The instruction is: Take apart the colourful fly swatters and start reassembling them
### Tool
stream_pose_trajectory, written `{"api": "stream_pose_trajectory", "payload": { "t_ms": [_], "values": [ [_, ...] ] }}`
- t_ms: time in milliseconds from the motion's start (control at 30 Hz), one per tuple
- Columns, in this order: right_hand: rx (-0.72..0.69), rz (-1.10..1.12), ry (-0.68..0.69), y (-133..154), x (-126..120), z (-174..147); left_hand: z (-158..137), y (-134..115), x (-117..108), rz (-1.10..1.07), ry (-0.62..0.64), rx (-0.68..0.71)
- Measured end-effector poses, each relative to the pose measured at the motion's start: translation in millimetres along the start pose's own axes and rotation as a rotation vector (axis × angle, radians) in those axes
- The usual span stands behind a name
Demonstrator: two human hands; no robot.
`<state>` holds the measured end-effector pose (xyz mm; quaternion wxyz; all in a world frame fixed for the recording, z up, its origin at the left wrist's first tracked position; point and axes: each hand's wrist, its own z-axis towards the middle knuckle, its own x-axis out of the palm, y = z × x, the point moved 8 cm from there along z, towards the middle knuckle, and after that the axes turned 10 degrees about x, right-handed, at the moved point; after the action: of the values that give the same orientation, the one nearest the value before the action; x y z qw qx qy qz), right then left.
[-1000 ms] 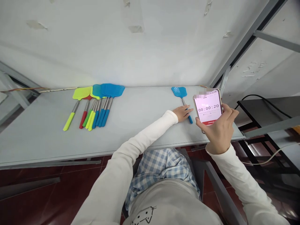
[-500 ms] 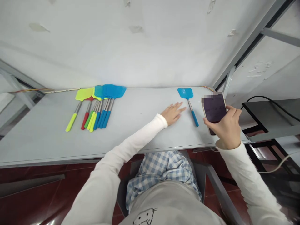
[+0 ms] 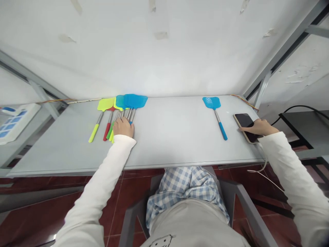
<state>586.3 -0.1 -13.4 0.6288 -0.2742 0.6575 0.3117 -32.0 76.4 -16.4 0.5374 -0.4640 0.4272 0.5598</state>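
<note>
A bunch of fly swatters [image 3: 135, 101] lies at the left part of the table, with yellow, red, green and blue handles and overlapping heads near the wall. My left hand [image 3: 123, 127] is over the handles of the bunch, its fingers bent around them and hiding most of the blue ones. Left of it, a yellow fly swatter [image 3: 94, 133] and a red-handled one [image 3: 107, 131] stay uncovered. A single blue fly swatter [image 3: 222, 131] rests apart on the right. At the table's right end, my right hand [image 3: 260, 127] grips a smartphone [image 3: 243, 120] lying screen up, thumb across its edge.
The grey table [image 3: 169, 144] runs along a white wall. Metal frame posts [image 3: 263, 90] stand at both ends. A white tray with blue parts [image 3: 15, 125] is at far left, a black stand [image 3: 308, 127] at right. A white cable [image 3: 264, 168] hangs beside the table edge.
My left hand has moved left from the middle of the table onto the swatter handles. My right hand has lowered the raised smartphone flat onto the table. The view has shifted slightly.
</note>
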Motion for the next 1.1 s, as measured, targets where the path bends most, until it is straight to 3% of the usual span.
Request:
{"api": "stream_pose_trajectory", "payload": {
  "t_ms": [100,133,200,267,300,367,467,567,667,767,967,1100],
  "values": [
    [0.063,-0.151,0.286,-3,13,-5,4,-2,1,0.031,-0.004,0.067],
    [0.064,-0.165,0.29,-1,10,-9,5,-3,2,0.035,-0.009,0.083],
    [0.045,-0.162,0.189,9,-2,-19,8,-5,4,0.032,-0.012,0.1],
    [-0.046,-0.104,-0.018,31,-20,-35,9,-8,7,0.027,-0.006,0.107],
    [-0.143,-0.043,-0.129,49,-28,-46,10,-12,9,0.023,0.007,0.124],
    [-0.454,0.102,-0.217,95,-33,-77,10,-25,14,0.003,0.056,0.198],
    [-0.973,0.25,-0.133,171,-23,-136,7,-48,17,-0.066,0.107,0.344],
    [-1.227,0.279,-0.124,231,-14,-181,2,-69,13,-0.167,0.119,0.447],
    [-1.28,0.25,-0.196,273,-11,-203,-6,-89,3,-0.19,0.141,0.538],
    [-1.239,0.245,-0.31,294,-18,-203,-13,-105,-11,-0.141,0.109,0.641],
    [-1.222,0.073,-0.365,300,-20,-193,-15,-122,-40,-0.146,-0.072,0.739],
    [-1.222,0.024,-0.441,298,-23,-195,-17,-149,-40,-0.197,-0.063,0.799]
  ]
}}
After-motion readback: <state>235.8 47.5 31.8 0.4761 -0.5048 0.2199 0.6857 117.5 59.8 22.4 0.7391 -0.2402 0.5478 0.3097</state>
